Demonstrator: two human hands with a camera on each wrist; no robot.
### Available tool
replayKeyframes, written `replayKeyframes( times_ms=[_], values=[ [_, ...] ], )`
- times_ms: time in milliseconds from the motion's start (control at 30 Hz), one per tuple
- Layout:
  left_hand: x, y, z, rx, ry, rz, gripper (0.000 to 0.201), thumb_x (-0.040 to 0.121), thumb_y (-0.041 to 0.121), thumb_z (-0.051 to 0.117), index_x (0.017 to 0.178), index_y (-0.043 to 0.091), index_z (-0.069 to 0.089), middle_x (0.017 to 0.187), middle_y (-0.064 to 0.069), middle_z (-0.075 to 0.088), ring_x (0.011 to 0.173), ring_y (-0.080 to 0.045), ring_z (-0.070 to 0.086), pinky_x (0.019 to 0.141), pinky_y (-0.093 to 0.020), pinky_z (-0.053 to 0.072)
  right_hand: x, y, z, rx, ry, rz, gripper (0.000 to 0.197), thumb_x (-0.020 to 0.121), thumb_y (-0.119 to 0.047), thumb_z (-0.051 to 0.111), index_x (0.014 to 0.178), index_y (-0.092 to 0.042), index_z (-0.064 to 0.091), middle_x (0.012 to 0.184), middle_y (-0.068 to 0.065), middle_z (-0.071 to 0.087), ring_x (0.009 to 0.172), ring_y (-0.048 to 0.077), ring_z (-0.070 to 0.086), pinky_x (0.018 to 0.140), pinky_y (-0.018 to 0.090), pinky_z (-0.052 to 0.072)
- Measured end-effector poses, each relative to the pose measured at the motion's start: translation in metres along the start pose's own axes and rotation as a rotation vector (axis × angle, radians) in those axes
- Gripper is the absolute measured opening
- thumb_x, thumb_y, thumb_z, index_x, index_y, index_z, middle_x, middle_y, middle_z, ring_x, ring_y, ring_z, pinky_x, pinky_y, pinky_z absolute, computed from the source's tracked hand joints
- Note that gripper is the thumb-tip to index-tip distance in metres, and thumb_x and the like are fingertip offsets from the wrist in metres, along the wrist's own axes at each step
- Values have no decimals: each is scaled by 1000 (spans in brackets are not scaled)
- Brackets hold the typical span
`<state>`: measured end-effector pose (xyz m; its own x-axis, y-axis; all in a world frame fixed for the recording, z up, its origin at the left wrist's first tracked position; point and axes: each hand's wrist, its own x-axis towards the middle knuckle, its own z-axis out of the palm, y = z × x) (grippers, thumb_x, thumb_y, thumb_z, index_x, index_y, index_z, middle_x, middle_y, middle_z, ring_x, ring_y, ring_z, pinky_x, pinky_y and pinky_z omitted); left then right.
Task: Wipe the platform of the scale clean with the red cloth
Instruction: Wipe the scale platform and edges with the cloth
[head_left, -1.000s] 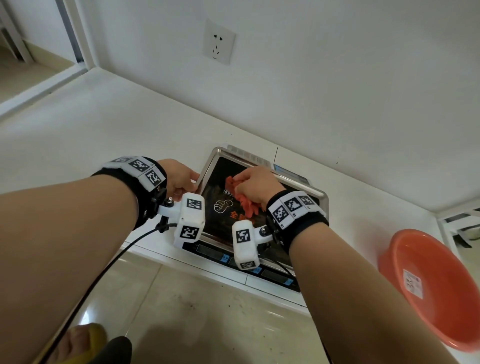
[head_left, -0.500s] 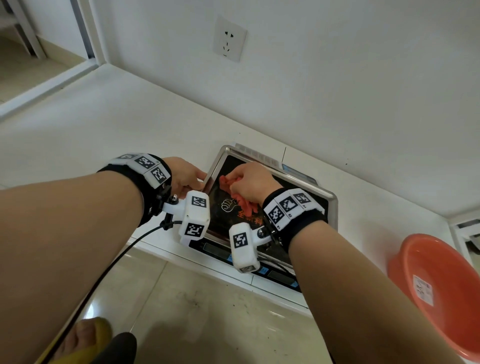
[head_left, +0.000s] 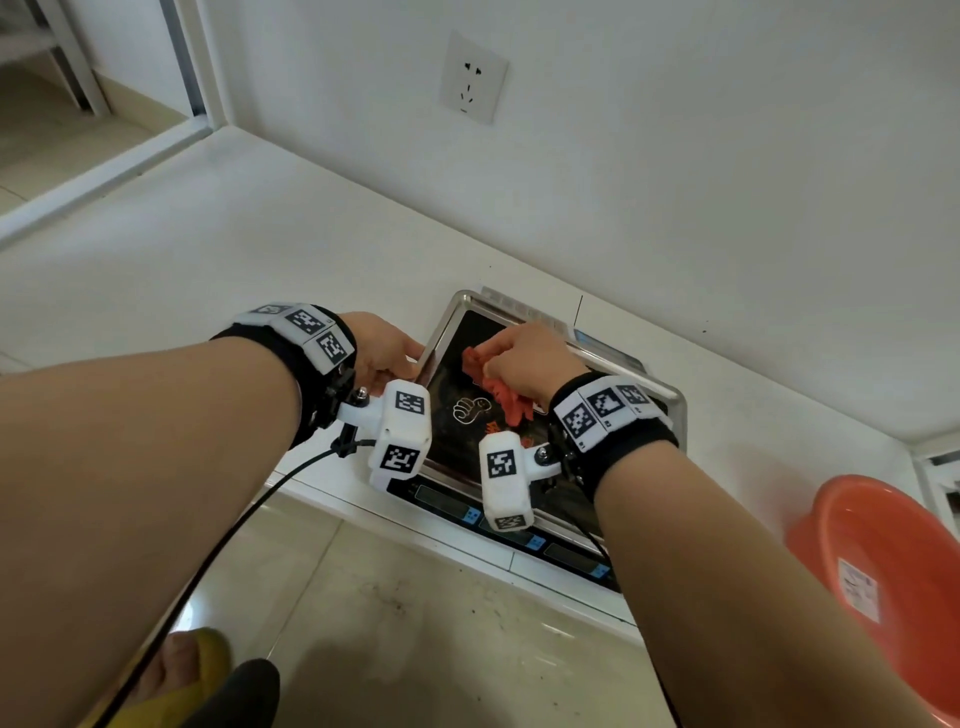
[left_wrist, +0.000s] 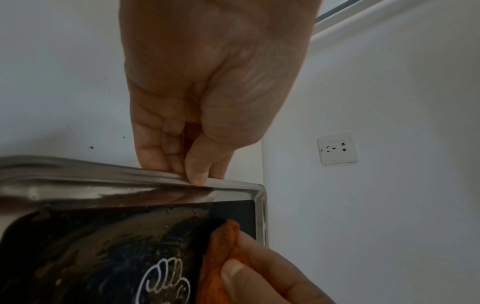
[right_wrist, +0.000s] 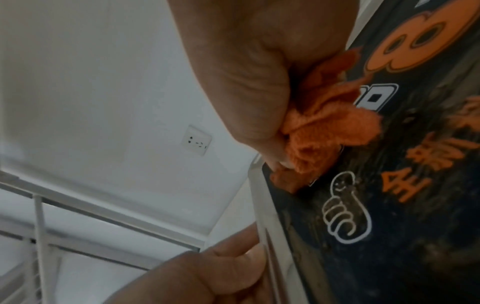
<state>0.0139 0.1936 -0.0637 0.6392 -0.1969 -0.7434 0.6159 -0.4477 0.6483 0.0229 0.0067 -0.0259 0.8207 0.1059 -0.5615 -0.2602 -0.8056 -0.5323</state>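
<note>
Right hand (head_left: 519, 364) bunches red cloth (head_left: 493, 387) against platform (head_left: 457, 431); left hand (head_left: 382, 351) pinches platform rim.

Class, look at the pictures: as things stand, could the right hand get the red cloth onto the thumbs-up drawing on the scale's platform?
Probably yes. The right hand grips the red cloth on the platform, beside the thumbs-up drawing, with nothing lying between.

Orange "金" on scale platform (right_wrist: 405, 185)

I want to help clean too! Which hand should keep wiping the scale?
The right hand. It already grips the red cloth on the scale's platform, while the left hand holds the platform's metal rim steady.
</note>
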Motion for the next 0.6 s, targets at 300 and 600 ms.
replayKeyframes(
  times_ms=[300, 600],
  values=[
    [-5, 3, 0, 24, -3, 0, 32, 97, 0, 46, 113, 21, 63, 96, -15, 51, 90, -25, 41, 81, -34, 37, 12, -11, 3, 47, 86, -61, 22, 90, -2, 59, 90, -17, 74, 86, 16, 77, 66, 23, 67, 72, 38, 59],
    [-3, 3, -1, 9, 18, 8, 35, 94, 5, 56, 125, 19, 61, 104, -16, 57, 95, -25, 47, 87, -37, 42, -2, -31, 15, -180, -88, -100, 21, 92, 0, 58, 102, -6, 76, 85, 15, 78, 52, 19, 66, 52, 30, 57]
  ],
)
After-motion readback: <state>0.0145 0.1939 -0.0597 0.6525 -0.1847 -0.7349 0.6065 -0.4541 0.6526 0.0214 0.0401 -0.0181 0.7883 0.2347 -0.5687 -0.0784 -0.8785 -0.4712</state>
